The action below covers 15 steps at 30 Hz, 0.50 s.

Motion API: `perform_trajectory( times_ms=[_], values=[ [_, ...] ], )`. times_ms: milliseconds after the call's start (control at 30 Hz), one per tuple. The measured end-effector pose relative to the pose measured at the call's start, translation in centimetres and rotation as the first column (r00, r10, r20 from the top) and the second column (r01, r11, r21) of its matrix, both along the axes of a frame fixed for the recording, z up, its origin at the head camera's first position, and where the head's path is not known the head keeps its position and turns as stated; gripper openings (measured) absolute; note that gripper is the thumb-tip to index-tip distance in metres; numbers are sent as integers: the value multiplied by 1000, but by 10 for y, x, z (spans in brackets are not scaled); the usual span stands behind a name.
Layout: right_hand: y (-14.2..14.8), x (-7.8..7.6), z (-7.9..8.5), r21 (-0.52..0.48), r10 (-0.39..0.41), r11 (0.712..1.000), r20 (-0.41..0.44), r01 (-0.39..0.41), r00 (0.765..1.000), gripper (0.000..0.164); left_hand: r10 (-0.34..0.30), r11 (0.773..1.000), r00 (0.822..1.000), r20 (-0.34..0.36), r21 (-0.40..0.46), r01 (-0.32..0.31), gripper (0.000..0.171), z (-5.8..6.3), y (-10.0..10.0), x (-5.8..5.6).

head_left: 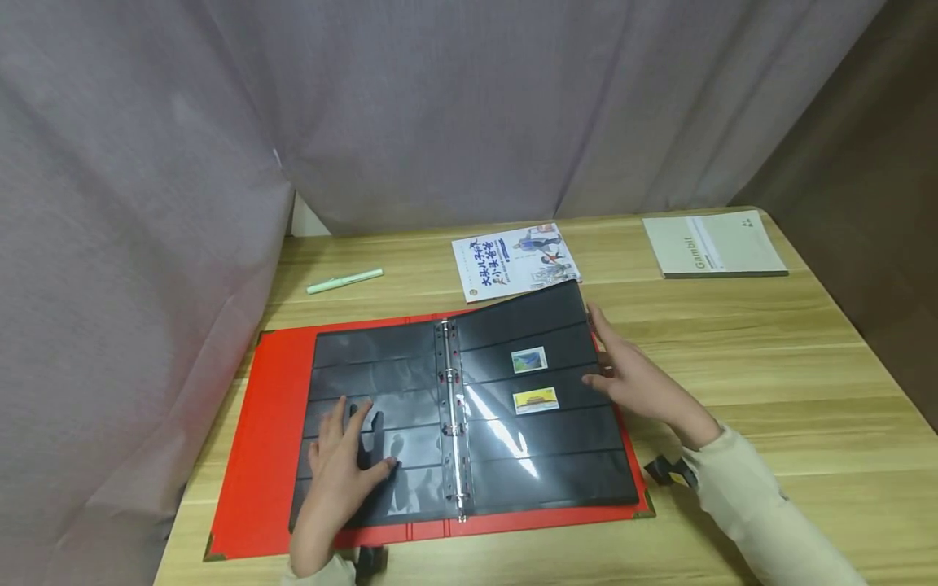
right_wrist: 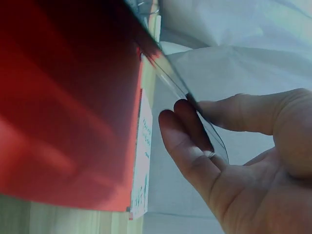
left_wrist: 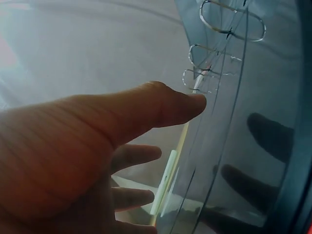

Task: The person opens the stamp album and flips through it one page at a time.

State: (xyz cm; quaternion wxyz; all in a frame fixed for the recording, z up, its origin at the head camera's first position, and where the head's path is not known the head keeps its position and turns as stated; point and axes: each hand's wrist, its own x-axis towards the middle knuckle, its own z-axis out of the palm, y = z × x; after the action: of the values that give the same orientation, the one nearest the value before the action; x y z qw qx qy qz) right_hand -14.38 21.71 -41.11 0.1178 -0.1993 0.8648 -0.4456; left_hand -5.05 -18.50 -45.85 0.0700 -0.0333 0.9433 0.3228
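Observation:
A red ring-binder stamp album (head_left: 260,439) lies spread on the table, with black pocket pages on both sides of its metal rings (head_left: 452,391). On the right page (head_left: 557,464) sit a blue-green stamp (head_left: 529,360) and a yellow stamp (head_left: 536,400). My right hand (head_left: 633,378) pinches this page's outer edge between thumb and fingers; the right wrist view shows the page (right_wrist: 180,80) lifted off the red cover (right_wrist: 73,122). Over the left page (head_left: 374,346) my left hand (head_left: 340,468) is spread with its fingers extended, holding nothing.
Behind the album lie a light green pen (head_left: 345,281), a picture-covered book (head_left: 516,260) close to the right page's top corner, and a pale book marked Gambit (head_left: 714,244) at the back right. A grey curtain (head_left: 440,106) hangs along the table's back and left side.

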Motion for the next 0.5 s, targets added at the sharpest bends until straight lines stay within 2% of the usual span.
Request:
perform_trajectory(
  times_ms=[200, 367, 500],
  values=[
    [-1, 6, 7, 20, 7, 1000, 26, -7, 1000, 92, 3, 999, 1000, 18, -38, -3, 83, -4, 5, 0],
    [-3, 8, 16, 48, 27, 998, 1, -27, 1000, 91, 12, 999, 1000, 12, -40, -12, 80, -5, 6, -1],
    [-4, 14, 23, 19, 51, 999, 20, -51, 999, 91, 3, 999, 1000, 22, -45, -2, 80, -8, 6, 0]
  ],
)
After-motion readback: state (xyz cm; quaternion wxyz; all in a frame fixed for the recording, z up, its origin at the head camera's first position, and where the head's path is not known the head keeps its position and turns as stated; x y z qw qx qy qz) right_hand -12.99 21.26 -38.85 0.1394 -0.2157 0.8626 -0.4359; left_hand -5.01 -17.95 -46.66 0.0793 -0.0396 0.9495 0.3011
